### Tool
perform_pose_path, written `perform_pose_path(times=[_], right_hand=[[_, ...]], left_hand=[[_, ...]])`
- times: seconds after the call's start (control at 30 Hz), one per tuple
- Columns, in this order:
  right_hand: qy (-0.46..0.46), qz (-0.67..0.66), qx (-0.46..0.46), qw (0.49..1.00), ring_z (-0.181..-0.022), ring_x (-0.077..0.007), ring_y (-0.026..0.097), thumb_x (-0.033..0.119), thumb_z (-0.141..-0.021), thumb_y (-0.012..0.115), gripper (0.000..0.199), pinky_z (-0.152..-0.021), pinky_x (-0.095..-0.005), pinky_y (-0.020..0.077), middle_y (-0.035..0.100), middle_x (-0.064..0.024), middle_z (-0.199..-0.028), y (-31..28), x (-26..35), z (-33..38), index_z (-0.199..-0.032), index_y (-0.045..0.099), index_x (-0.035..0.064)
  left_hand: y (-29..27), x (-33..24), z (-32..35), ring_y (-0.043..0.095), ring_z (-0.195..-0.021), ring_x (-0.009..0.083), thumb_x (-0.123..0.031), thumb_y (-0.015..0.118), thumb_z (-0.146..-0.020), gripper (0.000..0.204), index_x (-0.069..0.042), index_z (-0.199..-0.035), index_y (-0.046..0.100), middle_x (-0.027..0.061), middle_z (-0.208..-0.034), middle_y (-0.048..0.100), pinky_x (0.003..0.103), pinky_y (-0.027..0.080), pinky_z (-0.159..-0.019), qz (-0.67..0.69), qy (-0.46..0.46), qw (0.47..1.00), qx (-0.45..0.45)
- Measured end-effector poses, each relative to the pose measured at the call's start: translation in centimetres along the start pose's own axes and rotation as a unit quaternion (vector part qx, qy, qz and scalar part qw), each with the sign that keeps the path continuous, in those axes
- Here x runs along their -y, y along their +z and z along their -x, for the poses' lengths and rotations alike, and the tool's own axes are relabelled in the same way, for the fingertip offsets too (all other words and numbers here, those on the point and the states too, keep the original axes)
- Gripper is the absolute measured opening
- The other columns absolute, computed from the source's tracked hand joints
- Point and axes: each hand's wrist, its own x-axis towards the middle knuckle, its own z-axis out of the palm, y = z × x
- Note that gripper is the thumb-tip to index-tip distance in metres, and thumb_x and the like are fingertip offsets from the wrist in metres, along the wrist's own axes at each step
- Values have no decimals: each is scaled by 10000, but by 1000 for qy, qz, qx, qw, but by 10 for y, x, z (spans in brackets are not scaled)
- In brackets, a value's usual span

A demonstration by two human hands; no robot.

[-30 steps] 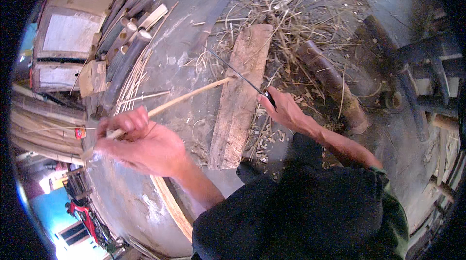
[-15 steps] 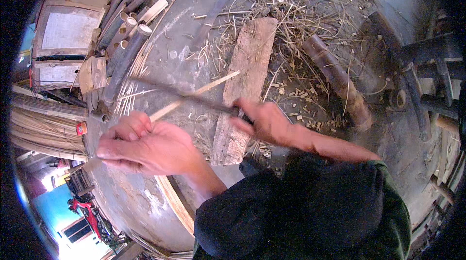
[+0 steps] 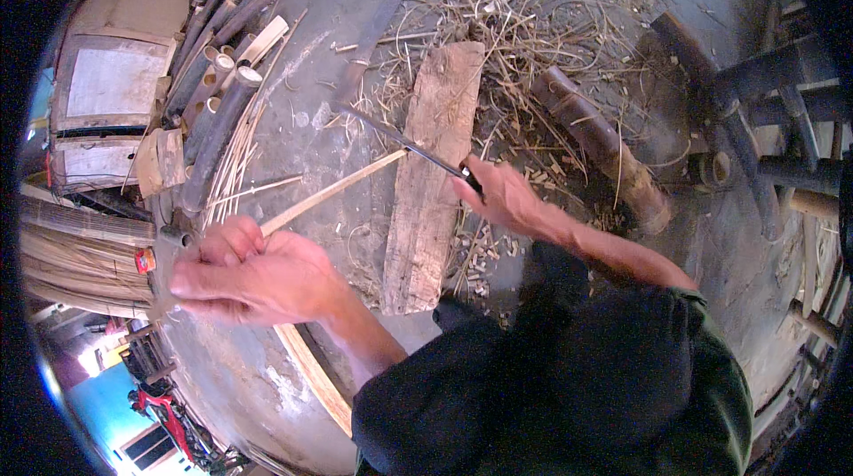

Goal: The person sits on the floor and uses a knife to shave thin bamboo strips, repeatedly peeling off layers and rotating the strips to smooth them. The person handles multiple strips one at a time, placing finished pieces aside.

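Observation:
My left hand (image 3: 267,272) is closed around a pale split bamboo strip (image 3: 333,192), which slants away to the right. The strip's far end reaches the left edge of a thick, worn wooden plank (image 3: 426,210) lying on the floor. In my right hand (image 3: 506,196), the fingers wrap the dark handle of a long-bladed knife (image 3: 391,132). Its narrow blade points away to the left and crosses at the strip's far end, over the plank's edge. Whether blade and strip touch there I cannot tell.
Tangled shavings (image 3: 533,14) and small cut bits (image 3: 484,267) litter the floor beyond and right of the plank. A dark bamboo pole (image 3: 604,143) lies at right. Bamboo tubes (image 3: 227,107), thin strips (image 3: 233,178) and a bundle of slats (image 3: 80,254) are at left.
The knife has swung away from me, from crossing the strip's middle to its far end, and its blade is less blurred. The left hand still holds the strip. The whole view has shifted slightly.

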Motion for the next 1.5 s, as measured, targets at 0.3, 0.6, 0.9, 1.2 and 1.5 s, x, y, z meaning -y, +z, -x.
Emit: perform_pose_path(times=[0.3,0.6,0.9,1.2,1.5], right_hand=[[26,8,17,999,-623,-411,628,286,-940,569,296,-553,-468,481,595,-233,-669,4,-15,-2,-1082,549,28],[110,51,1,993,-687,-463,617,359,-949,552,376,-607,-496,470,610,-268,-721,1,-55,-3,-960,567,-16],[-21,-143,102,984,-649,-387,632,315,-941,590,340,-599,-451,480,600,-214,-686,-38,97,13,-1096,542,16],[-27,-36,72,996,-693,-404,638,311,-902,630,347,-617,-461,506,619,-199,-742,-5,59,16,-1118,523,61],[-61,-57,5,997,-595,-402,617,289,-915,614,283,-537,-448,479,572,-201,-633,6,70,20,-1030,550,38]], left_hand=[[1,-3,2,309,-576,114,-331,512,-1010,295,-112,-830,430,-31,-653,278,281,283,-532,3,13,999,35],[2,-6,-3,301,-585,113,-394,498,-1005,346,-99,-837,434,-30,-660,258,264,279,-553,-39,10,999,20],[-8,-2,-1,258,-570,98,-470,443,-1005,433,-116,-758,403,-35,-642,232,267,256,-539,57,-26,992,105],[-16,6,-4,272,-577,104,-440,448,-1014,386,-128,-794,391,-33,-635,244,257,263,-532,25,-32,998,45],[-16,-5,-9,279,-542,97,-452,433,-1020,443,-128,-731,346,-25,-625,264,258,254,-498,3,-54,998,18]])
